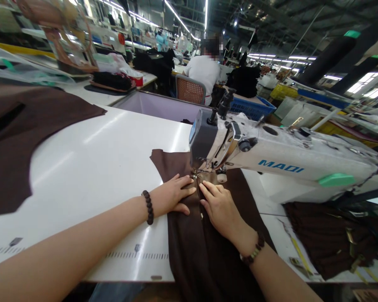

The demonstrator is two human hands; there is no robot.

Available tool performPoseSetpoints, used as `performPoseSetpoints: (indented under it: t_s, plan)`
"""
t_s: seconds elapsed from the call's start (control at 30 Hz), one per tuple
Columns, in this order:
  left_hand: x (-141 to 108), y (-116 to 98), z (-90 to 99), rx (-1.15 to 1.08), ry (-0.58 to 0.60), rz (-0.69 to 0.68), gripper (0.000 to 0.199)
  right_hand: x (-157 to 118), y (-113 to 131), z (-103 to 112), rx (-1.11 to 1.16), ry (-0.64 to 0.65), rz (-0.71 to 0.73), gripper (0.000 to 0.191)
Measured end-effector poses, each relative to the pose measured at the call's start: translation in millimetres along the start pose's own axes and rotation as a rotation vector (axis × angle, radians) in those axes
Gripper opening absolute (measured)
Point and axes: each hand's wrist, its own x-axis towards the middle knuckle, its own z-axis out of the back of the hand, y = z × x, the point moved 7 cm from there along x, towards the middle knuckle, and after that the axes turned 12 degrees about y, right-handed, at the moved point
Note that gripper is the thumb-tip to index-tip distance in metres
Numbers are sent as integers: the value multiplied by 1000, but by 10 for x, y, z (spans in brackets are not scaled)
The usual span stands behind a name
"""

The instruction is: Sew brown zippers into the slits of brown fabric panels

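Note:
Dark brown fabric (189, 247) lies under the needle area of a white sewing machine (280, 155) and hangs over the table's front edge. My left hand (174, 195) rests flat on it, fingers stretched toward the presser foot (195, 175). On the other side of a seam line, my right hand (219, 205) presses down with fingers extended, its fingertips close beside the foot. Both hands touch the cloth without gripping it. A small pale spot shows on the seam between them. The needle itself is too small to make out.
Another brown fabric piece (59, 113) covers the table's left side. Folded brown pieces (330, 239) lie at the right with a yellow tape measure (300, 253). Behind the white table (91, 167) is a lilac-lined trough (164, 105). A person in a white shirt (203, 71) sits beyond.

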Motion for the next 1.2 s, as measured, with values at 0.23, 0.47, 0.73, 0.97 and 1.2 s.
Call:
performPoseSetpoints:
  t_s: [0.23,0.47,0.73,0.97,1.2]
  plan:
    - [-624,-546,-3,-87,72,-137,77,-221,35,78,328,33,134,30]
    - [-989,-1249,-17,77,-327,-244,23,-182,44,99,432,102,122,26]
    - [-1140,-1109,447,103,-616,-209,24,-232,130,17,374,184,124,29]
    - [-1005,-1179,385,202,-697,-238,24,-236,250,-11,370,251,138,32]
    - [-1216,-1135,488,65,-602,-234,28,-229,288,-37,326,204,104,40]
